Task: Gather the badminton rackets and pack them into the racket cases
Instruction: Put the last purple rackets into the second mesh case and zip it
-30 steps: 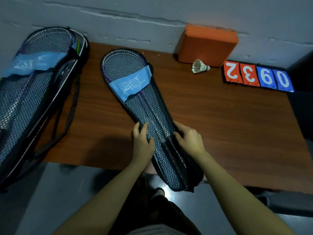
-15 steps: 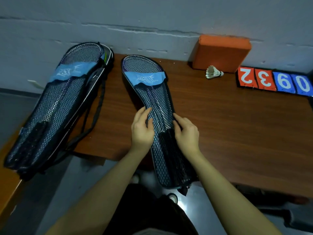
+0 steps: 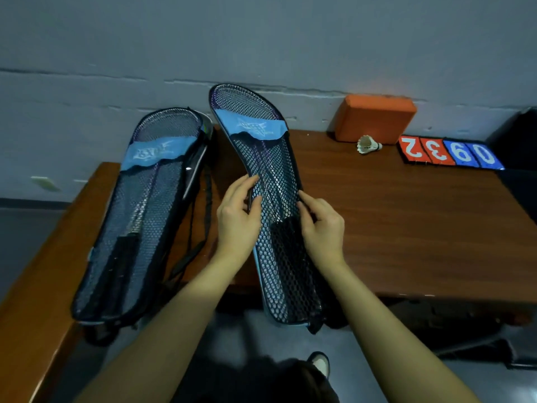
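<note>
At the near edge of the worktop (image 3: 406, 228), the mesh racket case (image 3: 270, 199) lies lengthwise with its handle end hanging past the edge, and racket shafts show through the netting. The left hand (image 3: 236, 219) pinches its left rim, fingers curled over the edge; the right hand (image 3: 322, 228) grips the right rim just opposite, so the hands stand apart with the case between them. The step looks like closing or settling the case. To do it well, I would keep both rims level, press the seam flat from the middle toward the handle end, and draw the overhanging end back onto the wood. A second packed case (image 3: 145, 213) rests just beside it to the left; the shuttlecock (image 3: 367, 144) sits well apart.
</note>
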{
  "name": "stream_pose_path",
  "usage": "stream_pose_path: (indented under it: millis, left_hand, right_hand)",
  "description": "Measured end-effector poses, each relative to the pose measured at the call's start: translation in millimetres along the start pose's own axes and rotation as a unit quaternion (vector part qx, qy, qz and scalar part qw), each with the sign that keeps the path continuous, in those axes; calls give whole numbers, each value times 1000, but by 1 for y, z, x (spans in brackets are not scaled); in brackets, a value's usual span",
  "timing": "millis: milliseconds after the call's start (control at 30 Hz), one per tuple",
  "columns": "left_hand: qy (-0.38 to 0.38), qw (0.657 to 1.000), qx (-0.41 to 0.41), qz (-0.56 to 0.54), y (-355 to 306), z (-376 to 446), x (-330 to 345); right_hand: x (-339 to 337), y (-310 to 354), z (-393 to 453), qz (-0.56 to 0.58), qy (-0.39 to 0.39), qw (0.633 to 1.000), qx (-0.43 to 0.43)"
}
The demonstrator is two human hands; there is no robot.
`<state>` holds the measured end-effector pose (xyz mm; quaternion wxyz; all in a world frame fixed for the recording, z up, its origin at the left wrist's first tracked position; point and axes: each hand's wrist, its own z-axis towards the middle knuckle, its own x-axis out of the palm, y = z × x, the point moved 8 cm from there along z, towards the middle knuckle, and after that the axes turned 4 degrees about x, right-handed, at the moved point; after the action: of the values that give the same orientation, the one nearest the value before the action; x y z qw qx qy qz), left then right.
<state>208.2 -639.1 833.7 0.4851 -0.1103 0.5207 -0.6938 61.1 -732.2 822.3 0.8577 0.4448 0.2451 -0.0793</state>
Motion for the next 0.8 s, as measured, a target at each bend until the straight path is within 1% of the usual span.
stream_pose_path:
  millis: [133,367,533,633,733,800]
  left_hand:
    - [21,1000,20,-9,17,13,-66]
    - [27,1000,8,7,60,38,-154]
    - [27,999,-34,19,99,61,-189]
    - [39,996,-61,50,123,72,-197]
    - [45,993,-72,77,139,76,-204]
    - [41,991,-75,103,146,80,-207]
  right_hand:
    - [39,57,-17,-7,-29,1000,4]
    - [104,127,-23,-10,-27,1000,12]
    - [156,146,-15,-11,30,999,40]
    - [186,141,-13,6,73,995,70]
    - [207,134,-13,32,111,987,110]
    - [222,126,-7,63,137,976,154]
